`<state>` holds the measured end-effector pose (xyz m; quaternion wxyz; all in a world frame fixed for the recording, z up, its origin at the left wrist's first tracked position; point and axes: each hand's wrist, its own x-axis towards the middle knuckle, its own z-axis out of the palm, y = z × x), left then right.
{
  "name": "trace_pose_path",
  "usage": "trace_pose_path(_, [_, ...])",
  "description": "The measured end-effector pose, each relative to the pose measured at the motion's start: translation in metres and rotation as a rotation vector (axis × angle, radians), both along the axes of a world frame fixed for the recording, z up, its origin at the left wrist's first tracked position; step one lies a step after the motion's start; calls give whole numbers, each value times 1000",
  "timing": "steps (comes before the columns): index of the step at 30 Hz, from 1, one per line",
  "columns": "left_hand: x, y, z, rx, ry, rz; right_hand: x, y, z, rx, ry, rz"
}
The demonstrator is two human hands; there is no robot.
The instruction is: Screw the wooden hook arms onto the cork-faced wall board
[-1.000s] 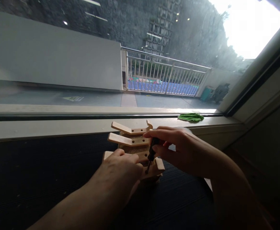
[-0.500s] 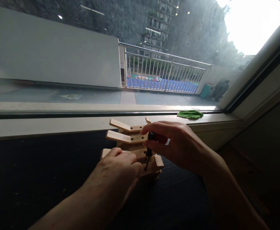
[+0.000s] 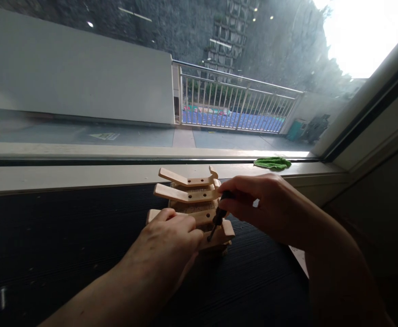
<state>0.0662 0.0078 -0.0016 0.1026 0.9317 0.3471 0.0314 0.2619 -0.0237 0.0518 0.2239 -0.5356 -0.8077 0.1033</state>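
Several pale wooden hooks (image 3: 174,193), each with dark screw holes, lie side by side across a brown wooden base (image 3: 187,208) on the dark table. My left hand (image 3: 173,231) is closed over the nearest hooks, pressing them down; its fingertips are partly hidden. In my right hand (image 3: 253,195) is a screwdriver (image 3: 222,210) with a dark handle, gripped between thumb and fingers. Its shaft slants down to the left, and the tip meets a hole in the nearest hook (image 3: 224,232).
A dark wood-grained table (image 3: 49,245) stands against a pale windowsill (image 3: 66,175). On the sill lies a green cloth (image 3: 272,163). At the table's lower left is a small shiny screw-like piece (image 3: 3,297). A metal railing (image 3: 233,102) stands beyond the glass.
My right hand has shifted a little right and its grip has turned, leaving the screwdriver more tilted. The far hooks show more fully. My left hand stays on the hooks.
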Motion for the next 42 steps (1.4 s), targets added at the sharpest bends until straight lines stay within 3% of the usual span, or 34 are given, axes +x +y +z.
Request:
trace_pose_path(8, [-3, 1, -10, 0, 23, 28, -9, 2, -5, 39, 44, 7])
trace_pose_path(18, [-3, 0, -6, 13, 35, 16, -7, -4, -1, -15, 2, 106])
trace_pose_path(28, [-2, 1, -7, 0, 49, 38, -3, -1, -3, 24, 20, 46])
trace_pose_path(36, [0, 0, -4, -24, 28, 38, 4, -3, 1, -37, -15, 11])
trace_pose_path(42, [-1, 0, -5, -15, 42, 11, -2, -1, -1, 31, 2, -7])
